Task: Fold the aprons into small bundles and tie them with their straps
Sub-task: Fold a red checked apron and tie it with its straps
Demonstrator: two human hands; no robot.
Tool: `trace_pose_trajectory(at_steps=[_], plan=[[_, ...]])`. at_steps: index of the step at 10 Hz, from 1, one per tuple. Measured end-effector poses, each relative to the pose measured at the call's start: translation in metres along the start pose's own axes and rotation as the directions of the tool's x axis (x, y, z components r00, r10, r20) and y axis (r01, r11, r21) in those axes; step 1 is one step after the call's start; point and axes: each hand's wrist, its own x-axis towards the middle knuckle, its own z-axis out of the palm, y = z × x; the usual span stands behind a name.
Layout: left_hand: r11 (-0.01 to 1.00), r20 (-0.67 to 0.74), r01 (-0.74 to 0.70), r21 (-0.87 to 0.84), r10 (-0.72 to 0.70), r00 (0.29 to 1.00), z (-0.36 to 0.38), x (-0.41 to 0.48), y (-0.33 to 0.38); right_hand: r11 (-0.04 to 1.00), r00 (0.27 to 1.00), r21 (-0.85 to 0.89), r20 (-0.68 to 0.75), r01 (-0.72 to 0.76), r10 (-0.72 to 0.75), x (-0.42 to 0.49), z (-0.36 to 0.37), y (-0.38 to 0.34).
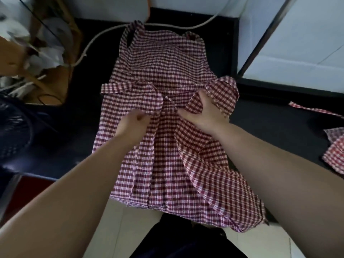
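two crinkled folds of checked apron (pixel 160 62); left grip (pixel 134 121) pinches one, right grip (pixel 202 112) the other

Seemingly a home storage corner: black counter (pixel 260 118), white wall (pixel 111 4) behind it, paper-filled box (pixel 11 53) and fan (pixel 13 131) to its left, pale floor tiles (pixel 119 220) below.

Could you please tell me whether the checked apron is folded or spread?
Mostly spread: the apron lies full length, with only its side edges turned inward.
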Motion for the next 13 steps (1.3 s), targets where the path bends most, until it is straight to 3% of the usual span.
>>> trace_pose_trajectory(at_steps=[1, 2, 3, 4, 5, 6, 7, 8, 9, 10, 11, 12, 13], plan=[[0.961, -0.122, 0.171, -0.218, -0.200, 0.972, -0.012, 0.009, -0.008, 0.988, 0.888, 0.151, -0.453, -0.011, 0.079, 0.008, 0.006, -0.011], [0.947, -0.290, 0.308, -0.085, -0.320, 0.902, -0.021, 0.020, -0.012, 0.913, 0.736, 0.323, -0.550, -0.248, 0.395, 0.028, -0.008, -0.017], [0.956, -0.230, -0.018, 0.294, 0.089, 0.969, -0.012, 0.015, 0.015, 0.858, 0.796, 0.322, -0.341, -0.401, 0.500, 0.037, -0.018, -0.013], [0.799, -0.020, -0.381, 0.465, 0.440, 0.898, -0.002, 0.017, 0.039, 0.899, 0.841, 0.231, -0.325, -0.372, 0.432, 0.038, -0.028, -0.010], [0.620, 0.298, -0.592, 0.515, 0.518, 0.802, 0.013, 0.034, 0.062, 0.806, 0.854, 0.517, -0.243, -0.288, 0.461, 0.027, -0.033, -0.015], [0.583, 0.385, -0.659, 0.476, 0.535, 0.752, 0.023, 0.053, 0.072, 0.704, 0.853, 0.654, -0.171, -0.277, 0.494, 0.028, -0.039, -0.015], [0.595, 0.509, -0.693, 0.408, 0.482, 0.713, 0.041, 0.073, 0.088, 0.732, 0.834, 0.583, -0.158, -0.353, 0.528, 0.030, -0.059, -0.011], [0.625, 0.589, -0.672, 0.398, 0.388, 0.710, 0.053, 0.082, 0.093, 0.725, 0.865, 0.668, -0.252, -0.169, 0.433, 0.041, -0.062, -0.002], [0.544, 0.571, -0.609, 0.577, 0.264, 0.777, 0.054, 0.083, 0.096, 0.687, 0.902, 0.726, -0.265, -0.046, 0.340, 0.044, -0.067, -0.012], [0.527, 0.526, -0.523, 0.670, 0.159, 0.835, 0.051, 0.081, 0.108, 0.728, 0.935, 0.684, -0.286, 0.044, 0.212, 0.048, -0.082, -0.019], [0.491, 0.499, -0.502, 0.713, 0.148, 0.854, 0.051, 0.085, 0.111, 0.804, 0.956, 0.591, -0.271, 0.070, 0.116, 0.050, -0.085, -0.027], [0.554, 0.399, -0.518, 0.651, 0.330, 0.855, 0.042, 0.078, 0.102, 0.851, 0.983, 0.523, -0.176, 0.054, 0.045, 0.052, -0.070, -0.043], [0.725, 0.031, -0.353, 0.591, 0.417, 0.908, 0.010, 0.065, 0.071, 0.949, 0.998, 0.311, 0.015, 0.051, -0.058, 0.055, -0.046, -0.058]])
